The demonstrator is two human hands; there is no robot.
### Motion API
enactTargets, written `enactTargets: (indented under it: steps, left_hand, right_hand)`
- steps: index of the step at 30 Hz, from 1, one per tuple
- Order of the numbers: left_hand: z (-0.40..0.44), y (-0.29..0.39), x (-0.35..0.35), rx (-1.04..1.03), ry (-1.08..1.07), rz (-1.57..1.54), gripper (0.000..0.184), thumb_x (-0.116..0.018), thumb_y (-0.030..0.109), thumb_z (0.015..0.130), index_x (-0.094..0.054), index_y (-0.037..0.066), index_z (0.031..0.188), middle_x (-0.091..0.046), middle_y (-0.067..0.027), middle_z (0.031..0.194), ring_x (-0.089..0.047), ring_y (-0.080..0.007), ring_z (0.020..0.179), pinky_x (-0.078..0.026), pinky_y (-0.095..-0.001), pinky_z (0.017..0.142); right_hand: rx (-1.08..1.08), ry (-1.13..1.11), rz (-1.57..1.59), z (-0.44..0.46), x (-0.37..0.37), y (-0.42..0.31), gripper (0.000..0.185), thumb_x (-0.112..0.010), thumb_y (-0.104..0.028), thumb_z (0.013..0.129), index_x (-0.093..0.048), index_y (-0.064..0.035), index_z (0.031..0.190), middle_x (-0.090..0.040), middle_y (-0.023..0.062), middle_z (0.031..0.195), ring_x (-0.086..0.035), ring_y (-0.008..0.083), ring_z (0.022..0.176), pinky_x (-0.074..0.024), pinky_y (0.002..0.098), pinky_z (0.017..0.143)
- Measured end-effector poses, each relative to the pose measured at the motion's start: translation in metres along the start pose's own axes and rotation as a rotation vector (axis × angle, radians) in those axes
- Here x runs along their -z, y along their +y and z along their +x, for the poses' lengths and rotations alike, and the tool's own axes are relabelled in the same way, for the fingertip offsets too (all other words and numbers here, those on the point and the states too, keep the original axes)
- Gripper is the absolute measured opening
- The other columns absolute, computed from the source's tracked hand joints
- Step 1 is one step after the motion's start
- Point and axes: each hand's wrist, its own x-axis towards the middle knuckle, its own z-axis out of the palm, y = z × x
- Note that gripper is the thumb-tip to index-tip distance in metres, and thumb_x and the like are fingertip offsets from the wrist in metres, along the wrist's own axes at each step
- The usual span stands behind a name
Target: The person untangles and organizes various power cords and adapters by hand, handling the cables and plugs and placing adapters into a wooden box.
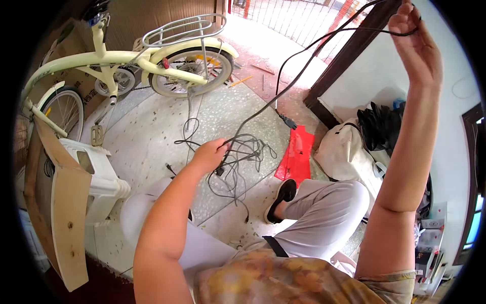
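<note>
A black power cable (254, 115) stretches from low on the left up to the top right. My left hand (209, 155) is closed around it just over the floor. Raised high at the right, my right hand (416, 48) has the cable looped through its fingers, which partly hide it. A second strand hangs from that side and ends in a black plug (288, 121) dangling above the floor. Below and beside my left hand lies a loose tangle of dark cables (235, 169), with small connectors at some ends.
A pale yellow bicycle (147, 66) stands at the upper left. Near my left knee are a white plastic stool (96, 167) and a wooden board (71, 223). A red sheet (296, 157) lies by my shoe, beside a white bag (344, 149) and a black plastic bag (379, 124).
</note>
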Motion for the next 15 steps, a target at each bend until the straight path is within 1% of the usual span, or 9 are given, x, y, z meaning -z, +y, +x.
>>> enactTargets:
  steps: [1, 2, 3, 4, 9, 11, 12, 13, 15]
  left_hand:
    - [0.000, -0.004, 0.001, -0.007, -0.005, 0.003, 0.021, -0.045, 0.024, 0.083, -0.054, 0.008, 0.091, -0.057, -0.0142, 0.077, -0.054, -0.0296, 0.073, -0.040, -0.0355, 0.063]
    - [0.000, -0.008, 0.001, 0.054, -0.019, -0.045, 0.020, -0.044, 0.021, 0.084, -0.055, 0.005, 0.091, -0.054, -0.0090, 0.070, -0.049, -0.0207, 0.066, -0.039, -0.0304, 0.060]
    - [0.000, -0.009, 0.003, 0.117, -0.033, -0.092, 0.020, -0.044, 0.018, 0.085, -0.055, 0.003, 0.091, -0.050, -0.0037, 0.064, -0.044, -0.0118, 0.059, -0.037, -0.0253, 0.056]
    - [0.000, -0.011, 0.003, 0.101, -0.028, -0.098, 0.021, -0.044, 0.021, 0.086, -0.055, 0.003, 0.089, -0.047, -0.0005, 0.061, -0.042, -0.0097, 0.058, -0.036, -0.0247, 0.054]
    - [-0.001, -0.015, 0.005, 0.163, -0.005, -0.079, 0.020, -0.044, 0.020, 0.086, -0.053, 0.002, 0.085, -0.047, -0.0006, 0.060, -0.043, -0.0097, 0.056, -0.036, -0.0244, 0.053]
    - [0.000, -0.020, 0.003, 0.176, 0.077, -0.080, 0.020, -0.044, 0.020, 0.086, -0.054, 0.003, 0.086, -0.048, -0.0011, 0.060, -0.044, -0.0097, 0.057, -0.037, -0.0243, 0.054]
    - [0.002, -0.027, 0.002, 0.189, 0.105, -0.025, 0.019, -0.044, 0.019, 0.085, -0.054, 0.002, 0.084, -0.052, -0.0034, 0.063, -0.049, -0.0127, 0.059, -0.039, -0.0256, 0.055]
    - [0.005, -0.035, -0.002, 0.191, 0.106, -0.018, 0.019, -0.044, 0.019, 0.085, -0.054, 0.002, 0.084, -0.052, -0.0034, 0.063, -0.049, -0.0127, 0.059, -0.039, -0.0256, 0.055]
    - [0.007, -0.048, -0.004, 0.085, 0.190, 0.118, 0.019, -0.045, 0.018, 0.083, -0.055, 0.002, 0.087, -0.057, -0.0071, 0.068, -0.055, -0.0164, 0.065, -0.042, -0.0270, 0.060]
  right_hand:
    - [-0.138, 0.033, 0.039, -0.002, 0.003, -0.005, 0.028, -0.038, -0.008, 0.087, -0.042, 0.0046, 0.112, -0.056, 0.0111, 0.096, -0.056, 0.0161, 0.086, -0.0447, 0.0262, 0.068]
    - [-0.090, 0.106, 0.001, -0.005, 0.008, -0.004, 0.026, -0.039, -0.008, 0.087, -0.044, 0.0048, 0.109, -0.057, 0.0105, 0.095, -0.056, 0.0154, 0.084, -0.0446, 0.0258, 0.068]
    - [-0.083, 0.111, -0.004, -0.006, 0.011, -0.004, 0.026, -0.039, -0.008, 0.087, -0.044, 0.0048, 0.109, -0.057, 0.0105, 0.095, -0.056, 0.0154, 0.084, -0.0446, 0.0258, 0.068]
    - [-0.099, 0.144, 0.016, -0.007, 0.016, -0.004, 0.025, -0.039, -0.008, 0.087, -0.046, 0.0046, 0.108, -0.057, 0.0106, 0.095, -0.056, 0.0154, 0.084, -0.0446, 0.0256, 0.068]
    - [-0.093, 0.262, 0.018, -0.014, 0.025, 0.002, 0.023, -0.040, -0.009, 0.087, -0.049, 0.0033, 0.104, -0.058, 0.0102, 0.096, -0.057, 0.0150, 0.083, -0.0439, 0.0253, 0.066]
    - [-0.098, 0.266, 0.020, -0.015, 0.022, 0.005, 0.023, -0.039, -0.010, 0.087, -0.049, 0.0031, 0.104, -0.058, 0.0093, 0.095, -0.057, 0.0148, 0.082, -0.0438, 0.0250, 0.065]
    - [-0.131, 0.259, 0.026, -0.016, 0.019, 0.006, 0.023, -0.039, -0.010, 0.087, -0.049, 0.0033, 0.103, -0.058, 0.0096, 0.094, -0.056, 0.0147, 0.081, -0.0441, 0.0246, 0.065]
    - [-0.164, 0.252, 0.034, -0.017, 0.013, 0.009, 0.022, -0.039, -0.010, 0.087, -0.049, 0.0035, 0.102, -0.058, 0.0099, 0.093, -0.056, 0.0146, 0.080, -0.0443, 0.0241, 0.065]
    - [-0.165, 0.306, -0.013, -0.021, -0.006, 0.019, 0.022, -0.038, -0.009, 0.087, -0.048, 0.0046, 0.101, -0.057, 0.0103, 0.091, -0.055, 0.0141, 0.077, -0.0444, 0.0229, 0.064]
